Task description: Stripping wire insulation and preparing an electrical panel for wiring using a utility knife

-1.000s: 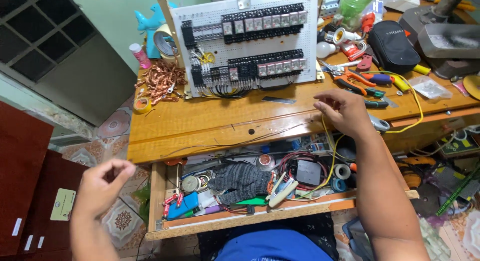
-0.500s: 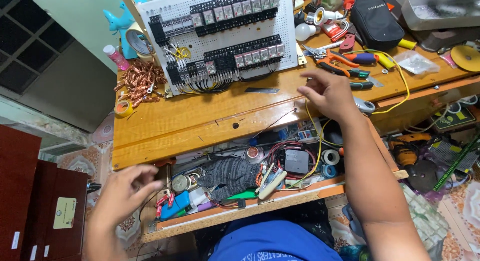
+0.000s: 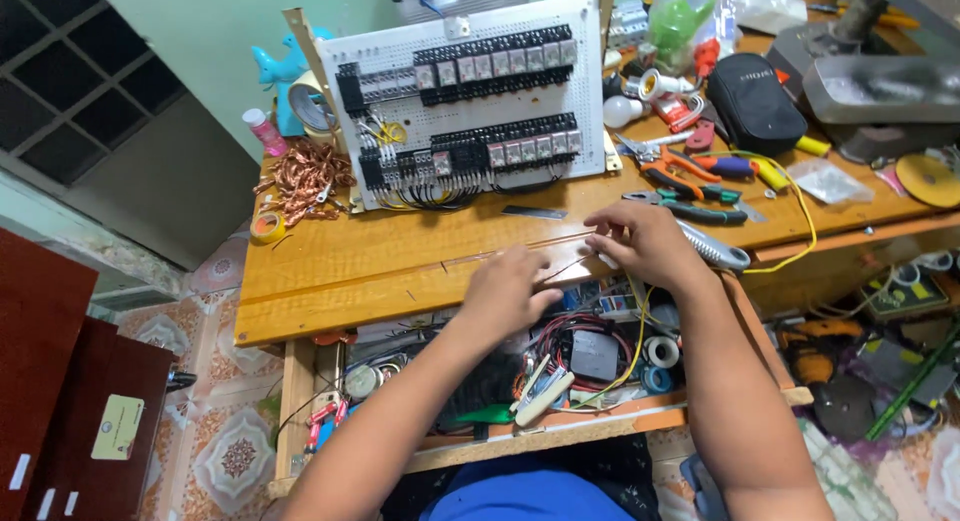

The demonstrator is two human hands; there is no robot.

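My left hand (image 3: pixel 505 293) and my right hand (image 3: pixel 642 241) are close together at the front edge of the wooden table (image 3: pixel 380 266). A thin wire (image 3: pixel 570 269) runs between their fingertips, and both hands pinch it. A yellow wire (image 3: pixel 636 331) drops from under my right hand into the open drawer (image 3: pixel 600 421) below. Behind the hands a white perforated panel (image 3: pixel 470 101) stands upright, carrying rows of black relays and wiring.
Left of the panel lie a bundle of copper wire (image 3: pixel 305 176) and a tape roll (image 3: pixel 268 226). Orange-handled pliers (image 3: pixel 690 176), a grey cutter (image 3: pixel 715 245) and a black pouch (image 3: pixel 755 101) lie at the right. The drawer holds several tools, tape rolls and cables.
My left hand rose from beside the table at the lower left to the table's front edge and met my right hand on the wire. The view shifted left.
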